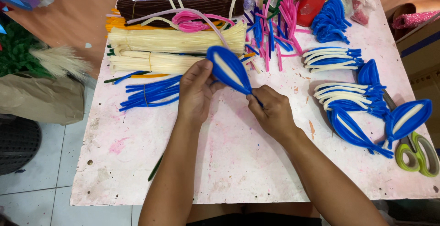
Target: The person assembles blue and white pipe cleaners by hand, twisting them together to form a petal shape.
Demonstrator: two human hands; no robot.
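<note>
Over the pale pink table (238, 162), a loose bunch of blue pipe cleaners (149, 94) lies at the left. Just beside it the left hand (196, 93) curls around the wide end of a blue leaf-shaped loop (228, 68) with a cream strip inside, held above the tabletop. The right hand (271, 110) pinches tight on the loop's pointed end. Farther right lie finished loops (353, 111) and green-handled scissors (415, 150).

A petal loop (228, 69) is held above the middle of the desk (238, 162), between the left hand (196, 91) and the right hand (271, 109). Stem bundles (176, 40) are stacked behind the left hand. Finished loops (357, 102) are laid to the right, with scissors (415, 150) at the right edge.
</note>
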